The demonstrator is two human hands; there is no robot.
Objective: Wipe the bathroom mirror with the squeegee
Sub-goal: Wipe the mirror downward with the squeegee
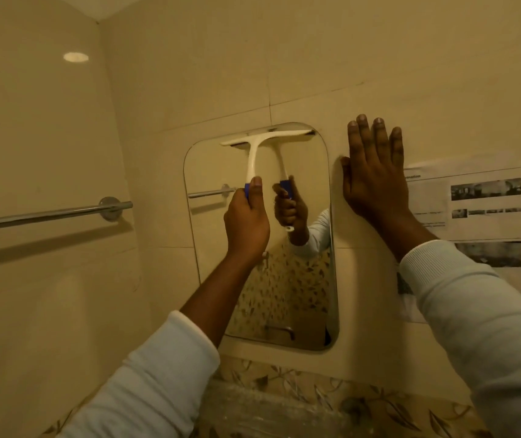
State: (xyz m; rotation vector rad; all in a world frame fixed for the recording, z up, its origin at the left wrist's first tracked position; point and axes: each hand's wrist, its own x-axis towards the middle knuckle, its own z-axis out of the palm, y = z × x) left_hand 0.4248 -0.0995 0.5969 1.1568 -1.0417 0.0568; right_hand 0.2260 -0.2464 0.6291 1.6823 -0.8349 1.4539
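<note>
Squeegee (254, 156), white, blue-gripped, at mirror (306, 165) top; left hand (246, 222) tight around it; right hand (376, 178) flat on wall (189, 74)

Your squeegee (254, 156) looked like smooth white plastic with a blue grip. The mirror (303, 172) was glossy glass, the towel bar (47, 214) polished metal, your right sleeve (474, 311) ribbed cloth and the wall sheet (487, 222) matt paper.

Single head cam, wide-angle, close to tiled wall (379, 58), facing fwd at mirror (300, 279) btwn both arms.
</note>
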